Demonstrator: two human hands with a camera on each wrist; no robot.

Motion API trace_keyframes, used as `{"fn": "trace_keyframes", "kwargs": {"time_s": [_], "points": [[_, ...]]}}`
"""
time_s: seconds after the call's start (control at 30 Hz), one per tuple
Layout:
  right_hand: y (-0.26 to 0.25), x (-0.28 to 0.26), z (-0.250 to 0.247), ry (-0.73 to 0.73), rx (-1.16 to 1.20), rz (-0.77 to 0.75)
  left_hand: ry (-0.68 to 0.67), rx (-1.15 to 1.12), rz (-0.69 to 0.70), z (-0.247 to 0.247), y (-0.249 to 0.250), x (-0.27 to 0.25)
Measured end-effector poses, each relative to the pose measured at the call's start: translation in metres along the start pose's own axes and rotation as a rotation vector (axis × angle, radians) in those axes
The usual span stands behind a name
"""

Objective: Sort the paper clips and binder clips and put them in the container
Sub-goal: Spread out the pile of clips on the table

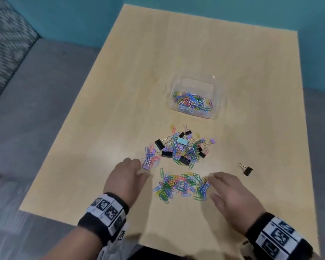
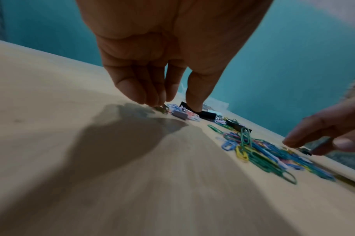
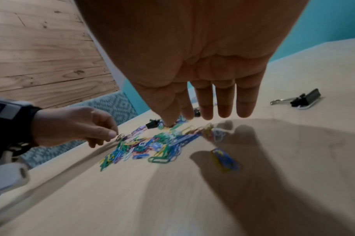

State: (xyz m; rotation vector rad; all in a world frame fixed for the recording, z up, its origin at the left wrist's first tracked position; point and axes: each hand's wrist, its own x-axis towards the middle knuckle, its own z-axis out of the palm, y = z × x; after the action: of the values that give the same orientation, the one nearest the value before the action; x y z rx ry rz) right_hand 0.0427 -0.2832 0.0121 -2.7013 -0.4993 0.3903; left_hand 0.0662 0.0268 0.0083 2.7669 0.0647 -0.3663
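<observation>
Colourful paper clips (image 1: 180,185) lying between hands for scooping; left hand (image 1: 127,177) pinching clip at ten o'clock, right hand (image 1: 231,194) spread.

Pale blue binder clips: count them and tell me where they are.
1. The pale blue binder clip lies atop the mixed pile of clips, just nearer than the clear plastic container. More may be buried underneath.
</observation>
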Motion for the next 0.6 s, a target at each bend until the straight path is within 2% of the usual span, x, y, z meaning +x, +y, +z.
{"fn": "trace_keyframes", "kwargs": {"time_s": [0.3,0.47,0.6], "points": [[-0.024,-0.010,0.007,-0.030,-0.069,-0.008,-0.011,0.078,-0.001,0.007,0.021,0.013],[-0.027,-0.016,0.007,-0.023,-0.074,0.024,0.040,-0.163,0.014,0.002,0.008,0.008],[-0.027,-0.019,0.011,-0.028,-0.079,0.039,0.127,-0.220,-0.105,-0.015,-0.013,0.032]]}}
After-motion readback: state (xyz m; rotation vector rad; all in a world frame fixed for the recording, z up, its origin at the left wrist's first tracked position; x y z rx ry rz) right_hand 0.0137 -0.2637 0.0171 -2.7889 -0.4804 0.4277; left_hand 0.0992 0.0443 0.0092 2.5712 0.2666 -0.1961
